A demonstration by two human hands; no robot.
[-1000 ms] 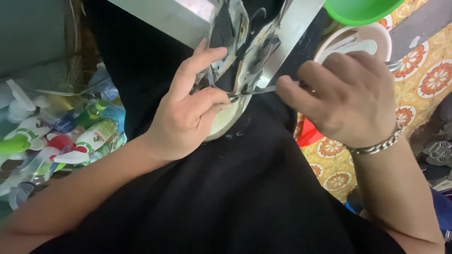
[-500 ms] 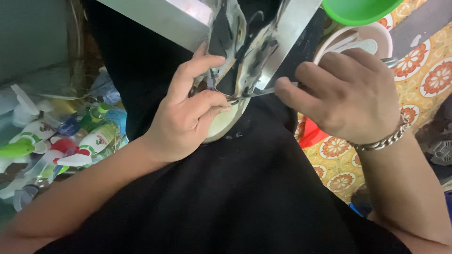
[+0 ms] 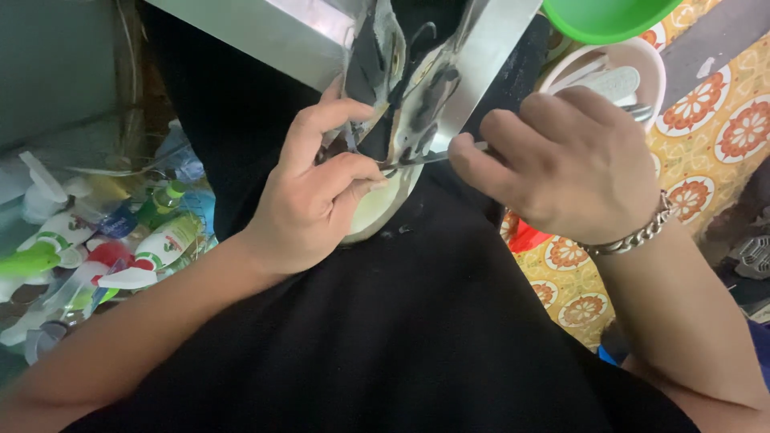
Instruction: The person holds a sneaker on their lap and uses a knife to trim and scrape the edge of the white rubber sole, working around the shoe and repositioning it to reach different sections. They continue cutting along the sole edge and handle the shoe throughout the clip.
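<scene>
A black and cream shoe (image 3: 375,210) rests on my black-clothed lap, its toe pointing up against a slanted silver metal piece (image 3: 489,56). My left hand (image 3: 317,200) grips the shoe's side, thumb and fingers curled around its edge. My right hand (image 3: 561,164) pinches a thin metal tool (image 3: 425,158), a silver bracelet on its wrist. The tool's tip reaches the shoe's edge right beside my left thumb.
Several plastic spray bottles (image 3: 152,248) lie heaped at the left. A green bowl (image 3: 601,16) and a white tub (image 3: 642,72) holding tools sit at the top right on an orange-patterned mat (image 3: 722,128). A red object (image 3: 525,239) shows under my right hand.
Both hands stay on the shoe and tool in almost the same place. The left fingers have shifted slightly along the shoe's edge.
</scene>
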